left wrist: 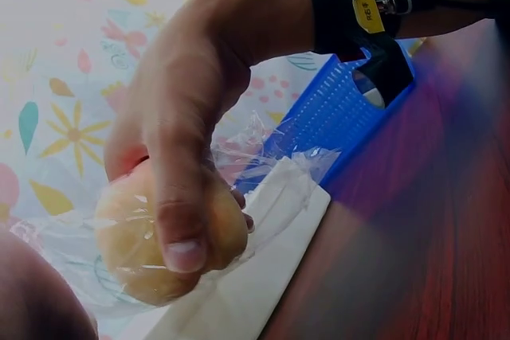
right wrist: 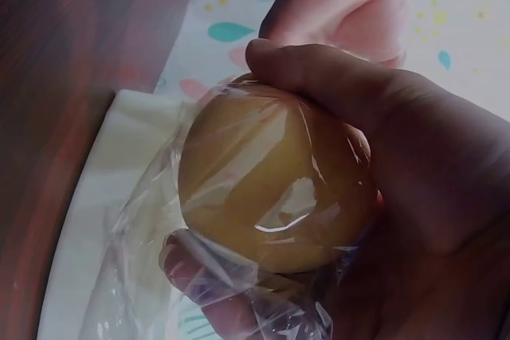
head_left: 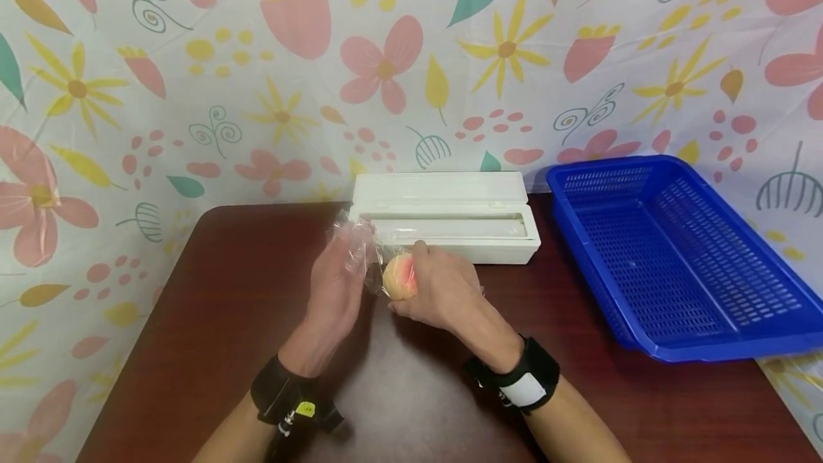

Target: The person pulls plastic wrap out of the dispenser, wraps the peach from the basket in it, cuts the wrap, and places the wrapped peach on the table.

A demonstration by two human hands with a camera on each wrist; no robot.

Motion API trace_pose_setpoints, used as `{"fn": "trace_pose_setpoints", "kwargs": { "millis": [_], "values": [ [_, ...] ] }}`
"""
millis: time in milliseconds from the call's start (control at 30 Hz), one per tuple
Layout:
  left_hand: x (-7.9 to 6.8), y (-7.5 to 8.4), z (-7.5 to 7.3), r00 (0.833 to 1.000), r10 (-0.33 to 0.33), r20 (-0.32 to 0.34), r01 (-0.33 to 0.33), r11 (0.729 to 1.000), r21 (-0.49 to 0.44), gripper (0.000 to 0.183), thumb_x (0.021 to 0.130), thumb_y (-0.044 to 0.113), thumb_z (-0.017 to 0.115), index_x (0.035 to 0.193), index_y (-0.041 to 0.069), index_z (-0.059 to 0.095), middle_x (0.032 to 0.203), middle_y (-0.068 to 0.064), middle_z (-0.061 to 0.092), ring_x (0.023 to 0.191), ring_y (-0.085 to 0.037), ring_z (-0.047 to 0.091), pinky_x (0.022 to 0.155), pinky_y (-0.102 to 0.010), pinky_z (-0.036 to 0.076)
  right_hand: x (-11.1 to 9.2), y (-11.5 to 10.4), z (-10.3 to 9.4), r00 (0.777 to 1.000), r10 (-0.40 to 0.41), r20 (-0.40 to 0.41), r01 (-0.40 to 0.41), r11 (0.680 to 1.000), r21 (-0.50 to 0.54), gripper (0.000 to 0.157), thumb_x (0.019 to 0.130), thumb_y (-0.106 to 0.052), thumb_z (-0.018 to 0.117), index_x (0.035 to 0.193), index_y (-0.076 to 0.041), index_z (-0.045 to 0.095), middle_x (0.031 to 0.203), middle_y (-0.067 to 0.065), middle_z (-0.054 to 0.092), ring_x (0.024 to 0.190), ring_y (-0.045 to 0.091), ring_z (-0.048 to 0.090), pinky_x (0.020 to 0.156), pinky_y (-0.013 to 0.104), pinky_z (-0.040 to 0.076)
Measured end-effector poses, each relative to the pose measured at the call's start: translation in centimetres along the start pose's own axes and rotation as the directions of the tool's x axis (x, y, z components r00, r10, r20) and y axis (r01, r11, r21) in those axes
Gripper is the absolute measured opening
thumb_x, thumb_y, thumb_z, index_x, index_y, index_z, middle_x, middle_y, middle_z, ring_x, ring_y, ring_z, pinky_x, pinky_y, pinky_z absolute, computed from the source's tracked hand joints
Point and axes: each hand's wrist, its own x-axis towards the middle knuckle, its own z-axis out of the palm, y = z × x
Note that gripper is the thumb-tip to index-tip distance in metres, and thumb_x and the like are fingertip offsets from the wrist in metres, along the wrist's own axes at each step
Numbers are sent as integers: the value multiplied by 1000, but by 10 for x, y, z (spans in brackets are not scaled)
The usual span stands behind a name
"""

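A round yellow peach with a red blush [head_left: 399, 277], wrapped in clear plastic film [right wrist: 135, 236], is in my right hand [head_left: 444, 288]. In the left wrist view the right thumb lies across the peach [left wrist: 127, 232], and fingertips show at its far side. The right wrist view shows the thumb over its top and a finger below, under the film. Just left of the peach, my left hand [head_left: 334, 284] is raised with fingers extended, loose crumpled film against them. Its fingertips are partly hidden by the film.
Behind the hands stands a white box [head_left: 501, 254] with its lid raised and a pale roll [head_left: 444, 227] inside. A blue slotted plastic basket [head_left: 643, 338] sits at the right on the brown table [head_left: 257, 306]. A flower-patterned sheet [head_left: 386, 113] hangs behind.
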Motion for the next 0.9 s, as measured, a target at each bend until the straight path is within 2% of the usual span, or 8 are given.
{"fn": "trace_pose_setpoints", "kwargs": {
  "millis": [100,267,500,733,833,900],
  "values": [
    [0,0,-1,1000,-25,-20,25,999,42,51,96,20,62,141,-1,47,139,-13,52,130,-26,44,109,-35,34,0,-1,0,999,-17,33,17,1000,-14,79,56,-66,79,106,-11,52,77,-2,51,61,19,51,45,33,40],
    [-1,0,-5,997,-54,-51,58,995,84,51,96,20,62,141,3,49,140,-12,52,127,-21,48,103,-29,40,-1,-2,2,996,-39,74,42,999,-34,89,57,-66,79,123,-12,53,87,-1,53,68,18,52,50,32,42],
    [-2,1,-7,996,-53,-76,60,994,90,42,99,20,57,138,7,53,138,-11,54,124,-20,52,100,-29,43,-1,-1,4,997,-40,72,44,997,-59,82,56,-68,78,110,-13,51,81,-3,52,65,16,52,48,31,42],
    [-1,0,-8,996,-4,-89,15,993,119,38,100,18,54,136,8,56,134,-12,58,122,-22,53,99,-30,44,-2,-1,3,997,-40,73,42,999,-34,80,55,-67,79,107,-13,50,80,-3,50,63,16,51,46,31,41],
    [-1,0,-8,994,46,-96,-26,981,195,35,100,18,54,134,12,59,131,-10,60,122,-21,54,99,-30,45,-2,0,2,997,-44,71,47,999,-28,80,55,-68,79,108,-14,51,80,-3,51,63,16,51,46,31,41],
    [-2,1,-8,991,106,-86,-79,961,266,34,100,17,55,133,13,61,131,-9,60,122,-20,53,99,-29,45,-2,0,1,996,-49,73,50,999,-19,81,55,-68,78,109,-14,51,80,-4,51,64,15,51,47,31,41]
  ]
}}
